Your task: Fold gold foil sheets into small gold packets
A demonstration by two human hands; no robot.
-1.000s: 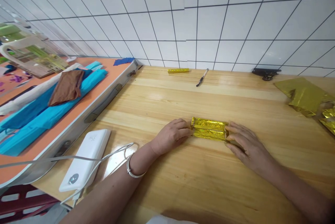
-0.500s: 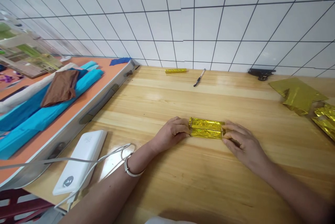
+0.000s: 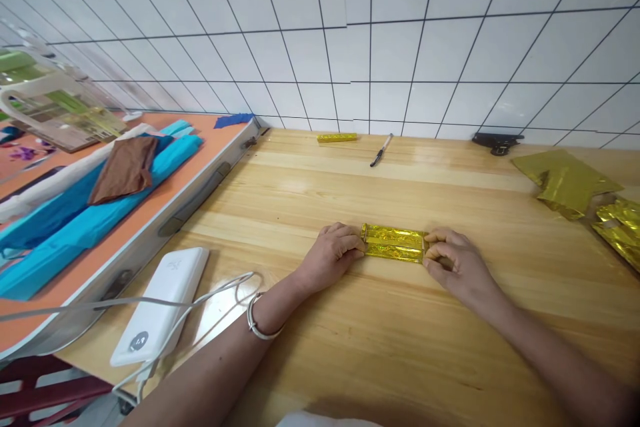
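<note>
A shiny gold foil piece (image 3: 394, 243), folded into a flat rectangle with a seam along its length, lies on the wooden table between my hands. My left hand (image 3: 336, 252) pinches its left end, fingers curled together. At the opposite end, my right hand (image 3: 454, 262) grips the foil's right edge between thumb and fingers. Part of each end is hidden behind the fingertips. A narrow gold foil strip (image 3: 337, 138) rests by the wall, beside a black-tipped pen (image 3: 382, 150).
Gold foil sheets (image 3: 565, 180) lie at the right, near a black clip (image 3: 498, 142). On the left are a white power bank (image 3: 159, 307) with cables and an orange-topped case (image 3: 185, 147) bearing blue rolls (image 3: 165, 170) and brown folded material (image 3: 124, 169). A tiled wall (image 3: 395, 47) bounds the back.
The view has shifted slightly. Both hands stay at the ends of the foil, which looks a little flatter, and the right fingers have adjusted at its edge.
</note>
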